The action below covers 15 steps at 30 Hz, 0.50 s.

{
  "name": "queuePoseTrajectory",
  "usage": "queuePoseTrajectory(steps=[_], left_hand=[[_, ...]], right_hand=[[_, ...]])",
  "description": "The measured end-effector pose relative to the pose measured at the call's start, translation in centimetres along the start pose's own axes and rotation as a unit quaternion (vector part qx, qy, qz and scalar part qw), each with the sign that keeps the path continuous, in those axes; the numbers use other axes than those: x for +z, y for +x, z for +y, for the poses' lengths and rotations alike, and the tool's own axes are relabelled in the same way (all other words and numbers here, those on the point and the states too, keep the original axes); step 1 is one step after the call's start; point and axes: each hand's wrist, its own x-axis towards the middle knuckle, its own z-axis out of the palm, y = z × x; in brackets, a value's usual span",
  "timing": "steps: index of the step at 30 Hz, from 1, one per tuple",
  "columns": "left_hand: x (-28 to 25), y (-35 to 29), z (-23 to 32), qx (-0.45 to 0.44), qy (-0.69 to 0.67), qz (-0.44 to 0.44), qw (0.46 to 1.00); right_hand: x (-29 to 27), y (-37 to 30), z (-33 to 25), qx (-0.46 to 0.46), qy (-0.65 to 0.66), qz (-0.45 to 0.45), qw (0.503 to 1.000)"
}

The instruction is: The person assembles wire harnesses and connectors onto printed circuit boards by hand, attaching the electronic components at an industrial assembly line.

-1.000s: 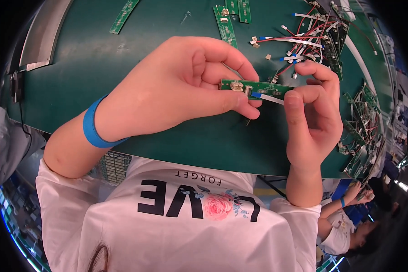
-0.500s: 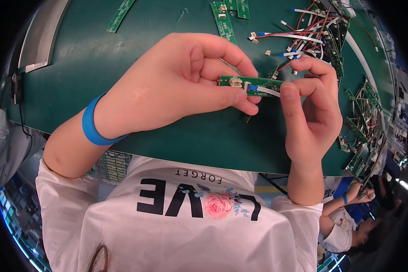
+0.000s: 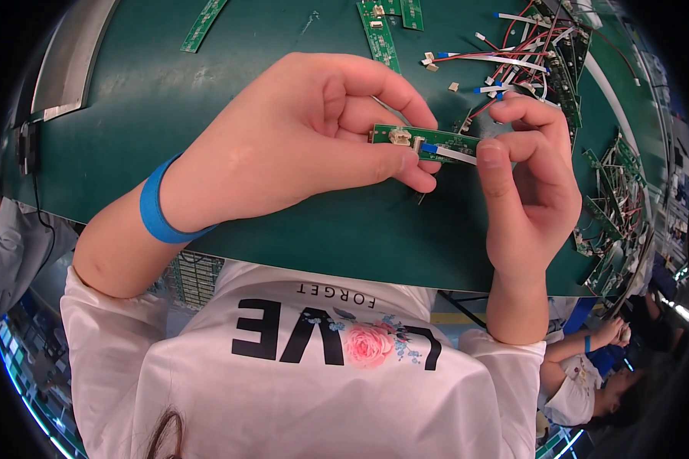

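A narrow green circuit board [image 3: 453, 141] lies between the thumb and fingers of my left hand [image 3: 306, 145], which is closed on its left part. On the board sits a cream connector [image 3: 399, 136]. Beside it, the blue end of a white flat ribbon cable [image 3: 458, 156] meets a small socket. My right hand [image 3: 532, 183] pinches the free end of that cable between thumb and index finger, by the board's right end. Whether the cable is fully seated in the socket cannot be made out.
Several loose green boards [image 3: 378, 42] lie at the back of the green table [image 3: 344, 237]. A heap of ribbon cables and red wires [image 3: 524, 65] is at the back right, with more wired boards [image 3: 612, 199] farther right. A metal tray [image 3: 73, 57] stands far left; another person [image 3: 578, 382] is at right.
My right thumb has shifted slightly right along the cable, so a little more of the board's right end shows. The left hand has barely moved, still holding the board.
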Motion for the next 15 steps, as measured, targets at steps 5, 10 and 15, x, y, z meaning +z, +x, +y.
queuePoseTrajectory(steps=[5,10,15], left_hand=[[0.02,0.05,-0.1,-0.007,0.001,0.002,1.0],[0.1,0.04,-0.08,-0.005,0.007,0.002,1.0],[0.11,0.21,0.01,-0.015,0.015,0.003,1.0]], right_hand=[[-0.02,-0.03,-0.04,0.014,-0.003,-0.005,1.0],[0.0,-0.14,0.07,0.012,0.006,0.0,1.0],[-0.03,-0.21,0.28,0.011,0.008,-0.004,1.0]])
